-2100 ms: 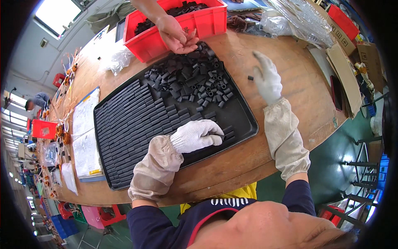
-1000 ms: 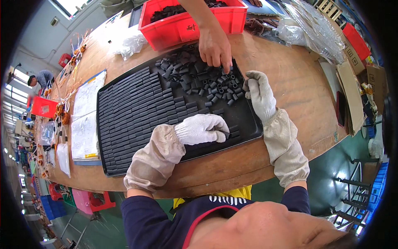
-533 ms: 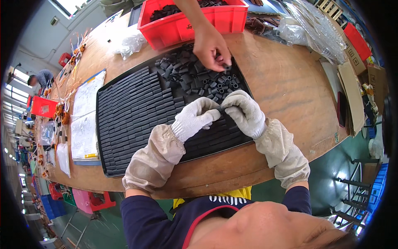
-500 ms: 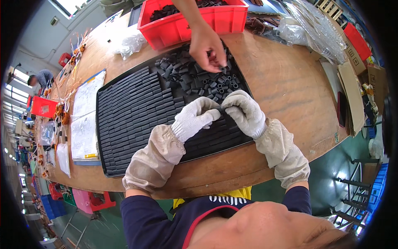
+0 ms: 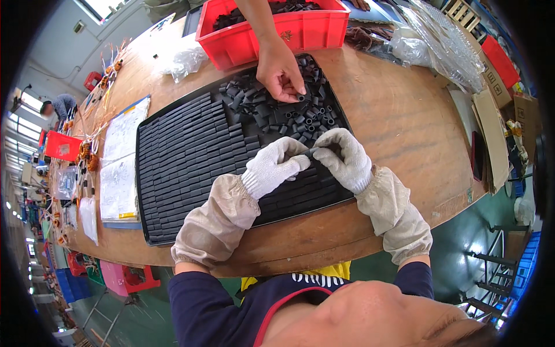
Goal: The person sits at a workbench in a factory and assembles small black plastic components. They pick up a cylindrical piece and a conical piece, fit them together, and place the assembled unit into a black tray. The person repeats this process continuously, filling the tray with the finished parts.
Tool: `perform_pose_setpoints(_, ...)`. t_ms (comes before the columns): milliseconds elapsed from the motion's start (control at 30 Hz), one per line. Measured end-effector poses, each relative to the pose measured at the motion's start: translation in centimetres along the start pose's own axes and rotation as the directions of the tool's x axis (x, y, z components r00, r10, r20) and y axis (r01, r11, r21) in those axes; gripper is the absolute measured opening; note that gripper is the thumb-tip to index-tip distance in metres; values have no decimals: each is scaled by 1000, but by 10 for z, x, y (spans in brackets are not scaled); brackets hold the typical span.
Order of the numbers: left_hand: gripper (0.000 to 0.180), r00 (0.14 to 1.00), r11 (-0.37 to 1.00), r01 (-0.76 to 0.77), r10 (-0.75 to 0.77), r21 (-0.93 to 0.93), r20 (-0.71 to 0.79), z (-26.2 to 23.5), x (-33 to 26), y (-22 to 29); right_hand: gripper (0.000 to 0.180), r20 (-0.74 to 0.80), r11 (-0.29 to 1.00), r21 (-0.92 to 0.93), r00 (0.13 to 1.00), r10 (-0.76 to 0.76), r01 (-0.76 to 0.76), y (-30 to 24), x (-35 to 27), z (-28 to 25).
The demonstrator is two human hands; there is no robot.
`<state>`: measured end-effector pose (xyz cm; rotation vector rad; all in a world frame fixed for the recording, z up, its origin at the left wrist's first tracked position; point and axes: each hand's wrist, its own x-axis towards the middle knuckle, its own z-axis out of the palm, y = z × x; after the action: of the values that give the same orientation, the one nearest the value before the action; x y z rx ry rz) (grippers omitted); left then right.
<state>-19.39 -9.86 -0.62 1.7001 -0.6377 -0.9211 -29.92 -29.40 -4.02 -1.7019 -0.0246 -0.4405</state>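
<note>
Between the fingertips of both gloved hands is a small black tube [image 5: 310,153]. My left hand [image 5: 274,166] pinches its left end, and my right hand [image 5: 345,159] pinches its right end. Below them lies a black tray [image 5: 140,191] on the table. Tightly packed rows of black tubes [image 5: 191,162] fill its left and near parts. Toward the far right of the tray, more such tubes [image 5: 260,113] lie in a loose heap, some on end. Another person's bare hand [image 5: 280,69] reaches in from the far side and holds a black tube over the heap.
A red bin [image 5: 312,32] of black pieces stands behind the tray. Papers on a clipboard [image 5: 121,168] lie to the left, near a clear plastic bag [image 5: 184,61]. Plastic wrap [image 5: 442,43] and cardboard [image 5: 491,136] sit at the right. The wooden table [image 5: 404,121] curves around.
The other person's hand has shifted slightly left over the loose heap and now shows a tube at its fingertips. My hands stay nearly in place, still on the tube.
</note>
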Motion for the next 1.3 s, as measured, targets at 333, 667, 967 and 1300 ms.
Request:
perform_pose_setpoints(333,28,998,992,-53,57,116,-33,0,-2,3,15,48,999,-30,998,31,-30,0,2,-3)
perform_pose_setpoints(667,31,999,980,40,-40,-193,1,-1,-1,2,24,88,969,-147,978,-187,199,-13,10,-4)
perform_pose_setpoints(967,33,999,989,41,-36,-140,35,1,-4,0,24,139,938,-193,955,-263,287,-11,9,-5)
perform_pose_setpoints(1300,34,1000,998,14,-13,-54,20,2,-4,5,27,118,897,-276,938,-325,345,-14,10,-3)
